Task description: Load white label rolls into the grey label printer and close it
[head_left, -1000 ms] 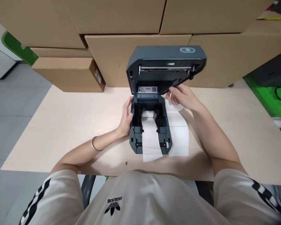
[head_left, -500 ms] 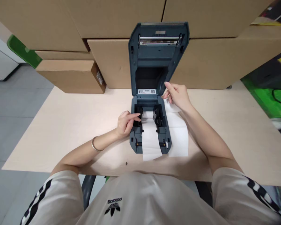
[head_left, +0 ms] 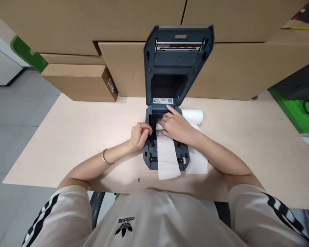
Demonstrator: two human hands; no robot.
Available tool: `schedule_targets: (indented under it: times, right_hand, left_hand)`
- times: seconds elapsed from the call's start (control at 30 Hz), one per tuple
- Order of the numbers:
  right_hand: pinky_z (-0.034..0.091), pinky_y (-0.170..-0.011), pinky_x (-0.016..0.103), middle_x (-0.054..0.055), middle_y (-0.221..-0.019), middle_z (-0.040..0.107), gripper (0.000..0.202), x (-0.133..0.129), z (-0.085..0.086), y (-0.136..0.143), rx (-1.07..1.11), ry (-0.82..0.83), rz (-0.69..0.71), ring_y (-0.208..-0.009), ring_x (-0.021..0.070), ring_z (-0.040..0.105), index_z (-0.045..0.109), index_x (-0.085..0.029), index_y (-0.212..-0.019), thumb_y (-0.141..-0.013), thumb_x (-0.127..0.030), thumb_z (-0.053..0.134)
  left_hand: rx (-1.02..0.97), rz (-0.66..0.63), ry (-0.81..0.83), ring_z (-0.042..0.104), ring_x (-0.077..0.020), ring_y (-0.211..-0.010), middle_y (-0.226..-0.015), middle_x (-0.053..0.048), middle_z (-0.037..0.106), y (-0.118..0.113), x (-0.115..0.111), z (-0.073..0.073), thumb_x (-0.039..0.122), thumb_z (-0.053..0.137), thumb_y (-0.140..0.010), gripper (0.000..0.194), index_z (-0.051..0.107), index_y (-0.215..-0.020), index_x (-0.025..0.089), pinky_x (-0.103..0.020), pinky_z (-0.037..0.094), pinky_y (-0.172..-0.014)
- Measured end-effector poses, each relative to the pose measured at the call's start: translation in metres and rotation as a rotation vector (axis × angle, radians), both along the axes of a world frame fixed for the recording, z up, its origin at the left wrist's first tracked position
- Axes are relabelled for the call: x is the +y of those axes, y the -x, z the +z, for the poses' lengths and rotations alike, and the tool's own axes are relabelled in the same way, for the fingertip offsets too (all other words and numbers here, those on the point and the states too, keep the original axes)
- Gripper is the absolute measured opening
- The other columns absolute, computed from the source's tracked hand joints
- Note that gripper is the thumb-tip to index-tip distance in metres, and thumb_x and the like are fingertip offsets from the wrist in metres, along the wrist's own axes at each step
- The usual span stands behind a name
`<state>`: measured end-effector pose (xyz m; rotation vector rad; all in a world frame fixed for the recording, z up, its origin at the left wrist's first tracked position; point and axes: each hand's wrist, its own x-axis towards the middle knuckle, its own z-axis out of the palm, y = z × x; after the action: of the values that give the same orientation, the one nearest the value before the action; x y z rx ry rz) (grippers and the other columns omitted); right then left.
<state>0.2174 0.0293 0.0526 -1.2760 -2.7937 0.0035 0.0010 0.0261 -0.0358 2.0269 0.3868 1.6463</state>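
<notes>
A dark blue-grey label printer (head_left: 149, 161) stands on the table with its lid (head_left: 175, 61) raised. White paper (head_left: 167, 159) runs from a small roll inside it out over the front edge. My right hand (head_left: 175, 126) reaches over the bay from the right, its fingers apart on the small roll, which they mostly cover. At the left rim of the bay rests my left hand (head_left: 139, 135), its fingers curled in. Whether anything is between those fingers is hidden. A second, larger white roll (head_left: 194, 116) lies right of the printer, its loose paper (head_left: 197, 163) stretching toward me.
Large cardboard boxes (head_left: 229, 72) form a wall behind the printer. A smaller cardboard box (head_left: 77, 84) sits at the table's back left. The pale wooden table (head_left: 92, 120) has its front edge near my body.
My right hand has moved left and down, from beside the lid hinge onto the small roll. My left fingers have curled in. The larger roll at the right now shows.
</notes>
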Motion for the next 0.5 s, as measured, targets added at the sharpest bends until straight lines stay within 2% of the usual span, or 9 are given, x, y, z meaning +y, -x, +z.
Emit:
schedule_targets:
  times: [0.1,0.2,0.27,0.33,0.47,0.5]
  right_hand:
    - [0.037,-0.138,0.054,0.012,-0.089,0.085,0.017,0.008,-0.009,0.004,-0.050,0.056,-0.004,-0.093,0.0296,0.081,0.088,-0.013,-0.104,-0.094,-0.015,0.076]
    - [0.043,-0.136,0.051,0.008,-0.095,0.088,0.018,0.010,-0.003,-0.008,-0.010,0.103,-0.010,-0.095,0.0275,0.083,0.087,-0.019,-0.104,-0.098,-0.018,0.071]
    - [0.050,-0.130,0.049,0.006,-0.111,0.090,0.020,0.006,0.013,-0.026,0.046,0.123,-0.017,-0.105,0.0273,0.084,0.085,-0.023,-0.115,-0.102,-0.029,0.070]
    - [0.059,-0.118,0.050,0.006,-0.124,0.088,0.031,0.001,0.035,-0.053,0.139,0.126,-0.064,-0.113,0.0299,0.083,0.082,-0.026,-0.125,-0.103,-0.045,0.071]
    - [0.062,-0.091,0.052,0.009,-0.122,0.087,0.043,-0.005,0.079,-0.120,0.310,0.154,-0.250,-0.106,0.0358,0.080,0.082,-0.031,-0.118,-0.099,-0.068,0.072]
    - [0.062,-0.092,0.054,0.010,-0.123,0.086,0.046,-0.004,0.086,-0.135,0.332,0.173,-0.296,-0.108,0.0371,0.079,0.081,-0.033,-0.117,-0.098,-0.074,0.072]
  left_hand:
    - [-0.022,-0.009,-0.003,0.060,-0.0125,-0.061,-0.075,0.006,0.062,-0.003,0.001,0.000,0.029,0.049,-0.122,0.012,0.059,-0.118,0.024,-0.024,0.050,-0.063]
    - [-0.032,-0.023,-0.013,0.056,-0.0120,-0.060,-0.074,0.007,0.058,-0.004,0.002,0.002,0.029,0.047,-0.122,0.012,0.055,-0.114,0.026,-0.023,0.047,-0.061]
    - [-0.037,-0.029,-0.016,0.053,-0.0120,-0.060,-0.074,0.007,0.056,-0.004,0.003,0.002,0.028,0.047,-0.122,0.011,0.054,-0.114,0.027,-0.022,0.045,-0.060]
    - [-0.036,-0.036,-0.017,0.053,-0.0120,-0.059,-0.073,0.007,0.055,-0.004,0.003,0.002,0.028,0.047,-0.122,0.011,0.054,-0.114,0.027,-0.023,0.044,-0.060]
    - [-0.027,-0.041,-0.012,0.052,-0.0124,-0.060,-0.073,0.007,0.057,-0.003,0.003,0.002,0.030,0.048,-0.123,0.012,0.055,-0.113,0.027,-0.024,0.044,-0.062]
    - [-0.026,-0.042,-0.012,0.052,-0.0124,-0.060,-0.073,0.007,0.057,-0.003,0.004,0.003,0.030,0.048,-0.123,0.012,0.055,-0.113,0.027,-0.024,0.044,-0.062]
